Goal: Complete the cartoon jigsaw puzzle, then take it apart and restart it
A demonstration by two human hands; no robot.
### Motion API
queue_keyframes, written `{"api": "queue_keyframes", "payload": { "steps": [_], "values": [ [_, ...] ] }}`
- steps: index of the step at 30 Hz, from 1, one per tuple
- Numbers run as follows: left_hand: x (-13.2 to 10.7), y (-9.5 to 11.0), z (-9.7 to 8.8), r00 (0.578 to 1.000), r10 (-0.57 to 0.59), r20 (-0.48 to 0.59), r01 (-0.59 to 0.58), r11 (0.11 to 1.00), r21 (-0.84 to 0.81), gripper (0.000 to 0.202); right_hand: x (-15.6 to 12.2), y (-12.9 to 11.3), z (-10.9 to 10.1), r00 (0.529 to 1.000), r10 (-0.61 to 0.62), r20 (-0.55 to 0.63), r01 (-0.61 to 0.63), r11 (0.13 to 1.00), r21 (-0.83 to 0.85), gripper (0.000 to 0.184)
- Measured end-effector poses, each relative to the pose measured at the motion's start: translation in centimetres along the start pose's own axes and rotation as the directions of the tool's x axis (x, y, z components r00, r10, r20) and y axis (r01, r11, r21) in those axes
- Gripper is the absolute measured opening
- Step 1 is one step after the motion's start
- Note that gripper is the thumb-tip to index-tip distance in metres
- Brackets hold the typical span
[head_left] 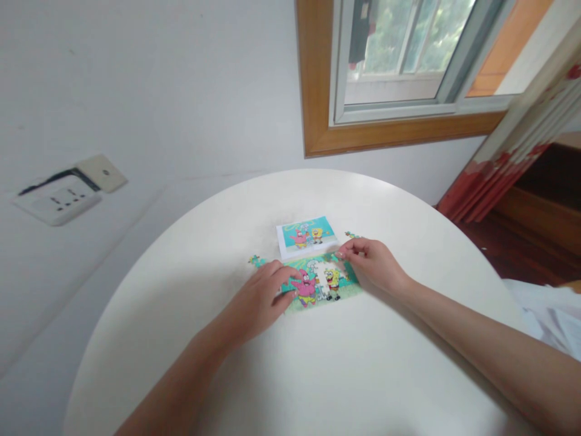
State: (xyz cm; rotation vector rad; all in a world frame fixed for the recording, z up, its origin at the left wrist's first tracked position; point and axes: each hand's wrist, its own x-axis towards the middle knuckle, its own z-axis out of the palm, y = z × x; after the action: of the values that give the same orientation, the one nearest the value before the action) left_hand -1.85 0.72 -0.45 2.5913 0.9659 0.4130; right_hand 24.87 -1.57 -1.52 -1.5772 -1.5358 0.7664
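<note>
Left hand (261, 300), right hand (372, 261), jigsaw (324, 283)
We lay the left open on its left end; the right curls at its top edge, grip unclear.

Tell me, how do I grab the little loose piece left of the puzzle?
Pinch the loose piece by its outer edges with two fingertips, coming straight down from above. It lies flat and thin on the table, apart from the puzzle, so nothing sticks up to hold. The left hand is nearest, probably easiest.
</note>
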Motion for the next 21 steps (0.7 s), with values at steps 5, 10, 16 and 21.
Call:
{"api": "queue_keyframes", "payload": {
  "steps": [5,10,16,21],
  "values": [
    [0.1,0.0,0.0,1.0,-0.011,0.011,0.011,1.0,-0.001,0.027,0.2,-0.2,-0.3,0.999,-0.038,0.012,0.038,0.999,-0.03,0.022],
    [0.1,0.0,0.0,1.0,-0.001,0.004,0.001,1.0,-0.002,0.028,0.1,-0.2,-0.1,0.999,-0.037,0.005,0.037,0.999,-0.023,0.023],
    [0.1,0.1,-0.4,1.0,-0.007,-0.019,0.007,1.0,0.009,0.024,0.6,0.1,-1.6,0.994,-0.105,-0.031,0.105,0.994,-0.012,0.023],
    [0.5,-0.4,-2.7,0.93,-0.189,-0.315,0.21,0.977,0.035,0.026,2.2,1.4,-5.3,0.955,-0.083,-0.286,0.091,0.996,0.017,0.031]
  ]
}}
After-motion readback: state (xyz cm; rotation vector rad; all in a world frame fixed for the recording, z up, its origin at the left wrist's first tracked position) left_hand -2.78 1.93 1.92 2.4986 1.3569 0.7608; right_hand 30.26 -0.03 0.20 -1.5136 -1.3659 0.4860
